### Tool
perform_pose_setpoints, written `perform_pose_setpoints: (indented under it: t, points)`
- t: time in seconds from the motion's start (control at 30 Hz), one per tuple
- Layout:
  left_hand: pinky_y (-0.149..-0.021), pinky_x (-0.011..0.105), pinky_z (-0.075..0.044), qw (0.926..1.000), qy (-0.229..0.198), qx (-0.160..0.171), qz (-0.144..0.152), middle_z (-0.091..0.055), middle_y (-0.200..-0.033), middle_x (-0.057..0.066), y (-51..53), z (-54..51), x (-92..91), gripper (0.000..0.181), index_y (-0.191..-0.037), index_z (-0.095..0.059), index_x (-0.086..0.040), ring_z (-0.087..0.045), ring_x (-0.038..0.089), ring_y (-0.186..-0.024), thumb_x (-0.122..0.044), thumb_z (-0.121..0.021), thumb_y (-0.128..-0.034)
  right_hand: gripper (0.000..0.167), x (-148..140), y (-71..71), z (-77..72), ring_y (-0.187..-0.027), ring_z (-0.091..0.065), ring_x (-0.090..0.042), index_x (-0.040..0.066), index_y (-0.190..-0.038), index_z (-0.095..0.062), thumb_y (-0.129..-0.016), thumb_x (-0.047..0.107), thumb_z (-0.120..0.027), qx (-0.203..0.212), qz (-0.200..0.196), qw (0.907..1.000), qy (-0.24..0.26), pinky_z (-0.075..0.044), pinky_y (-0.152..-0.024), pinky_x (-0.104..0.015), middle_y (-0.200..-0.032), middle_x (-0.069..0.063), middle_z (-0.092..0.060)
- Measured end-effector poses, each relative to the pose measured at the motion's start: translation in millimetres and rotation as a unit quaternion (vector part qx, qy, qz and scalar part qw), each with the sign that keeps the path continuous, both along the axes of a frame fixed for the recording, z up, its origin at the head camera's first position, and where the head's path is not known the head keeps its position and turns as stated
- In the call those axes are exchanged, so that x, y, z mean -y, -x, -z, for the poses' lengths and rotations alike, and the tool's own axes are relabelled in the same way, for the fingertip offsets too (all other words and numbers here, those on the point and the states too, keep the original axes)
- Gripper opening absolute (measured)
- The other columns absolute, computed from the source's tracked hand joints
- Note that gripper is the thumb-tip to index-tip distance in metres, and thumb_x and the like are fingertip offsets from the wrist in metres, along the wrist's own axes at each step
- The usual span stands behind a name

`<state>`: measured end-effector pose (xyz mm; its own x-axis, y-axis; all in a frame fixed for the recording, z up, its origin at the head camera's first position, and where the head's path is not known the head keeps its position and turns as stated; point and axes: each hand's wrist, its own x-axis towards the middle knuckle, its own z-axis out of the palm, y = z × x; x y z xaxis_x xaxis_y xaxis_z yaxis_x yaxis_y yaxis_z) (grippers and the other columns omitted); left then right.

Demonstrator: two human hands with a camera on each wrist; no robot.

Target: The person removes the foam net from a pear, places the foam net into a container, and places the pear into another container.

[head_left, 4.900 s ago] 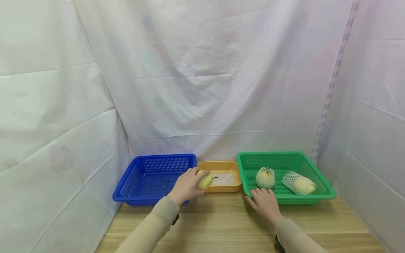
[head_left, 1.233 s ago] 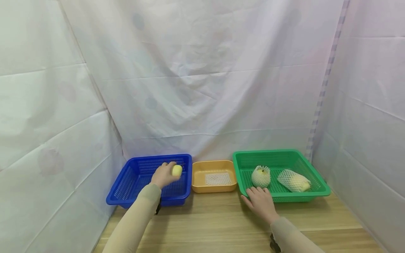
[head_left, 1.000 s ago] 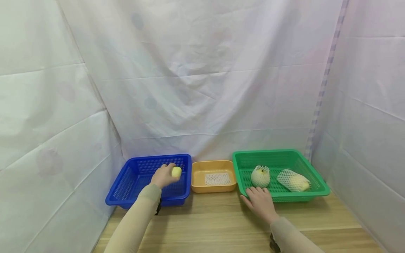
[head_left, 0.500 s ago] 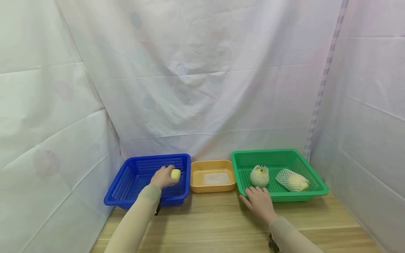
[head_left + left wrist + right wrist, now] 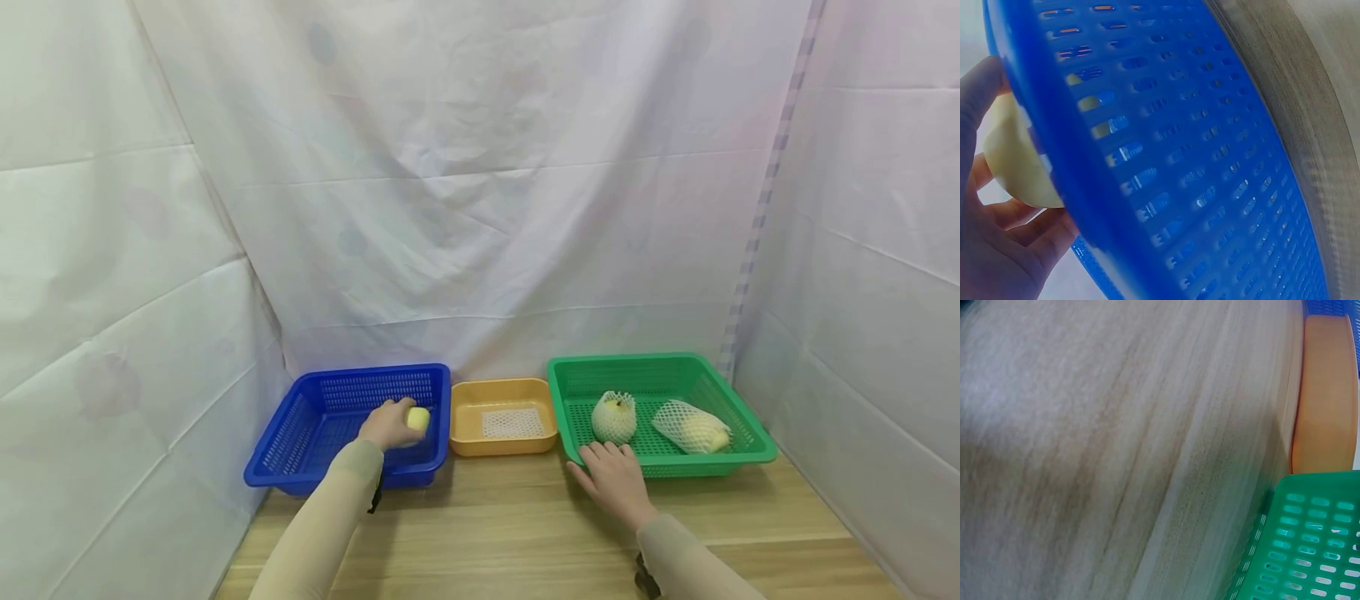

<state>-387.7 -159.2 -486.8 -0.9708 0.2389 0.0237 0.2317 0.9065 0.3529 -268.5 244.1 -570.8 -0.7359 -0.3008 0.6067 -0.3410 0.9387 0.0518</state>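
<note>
My left hand (image 5: 390,424) is down inside the blue basket (image 5: 442,433), at its right side, and grips a pale yellow pear (image 5: 417,419). In the left wrist view, the fingers and thumb of that hand (image 5: 1004,250) curl round the pear (image 5: 1019,150) behind the basket's rim (image 5: 1066,150), which hides part of the fruit. My right hand (image 5: 617,483) rests on the front rim of the green basket (image 5: 720,469), near its left corner. Inside that basket, a pear in a white foam net (image 5: 614,418) stands upright, and another netted pear (image 5: 693,427) lies on its side.
Between the two baskets stands a small orange tray (image 5: 504,448) with a white net sleeve (image 5: 513,423) lying flat in it. All sit on a wooden table (image 5: 495,533). White cloth (image 5: 480,167) hangs behind and along both sides.
My left hand has carried the pear leftward from over the orange tray to the blue basket, then lowered it inside. My right hand stays on the green basket's rim.
</note>
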Motion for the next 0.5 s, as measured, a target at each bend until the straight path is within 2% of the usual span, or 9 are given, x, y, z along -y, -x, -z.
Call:
perform_pose_setpoints:
  t: [0.27,0.5]
  points:
    - [-0.066,0.043,-0.047,0.9998,0.008,0.015,-0.001,-0.057,-0.095,0.009,-1.9,2.2,-2.5,0.067,-0.129,-0.058,-0.011,-0.054,0.025,-0.079,-0.035,-0.081,-0.0705,0.030,-2.3,0.2,0.5,-0.072,-0.057,-0.024,0.012,-0.094,-0.065,-0.086,0.041,-0.069,-0.014,-0.007,0.9999,0.002,-0.037,-0.062,-0.039,-0.086,-0.004,-0.065]
    - [-0.066,0.042,-0.047,0.9995,0.014,0.027,-0.004,-0.058,-0.095,0.009,-2.7,6.4,-1.2,0.071,-0.131,-0.057,-0.009,-0.054,0.024,-0.079,-0.037,-0.081,-0.0697,0.029,-1.1,1.2,0.8,-0.074,-0.057,-0.024,0.013,-0.092,-0.064,-0.085,0.040,-0.069,-0.017,-0.009,0.9998,0.001,-0.038,-0.062,-0.039,-0.087,-0.003,-0.065]
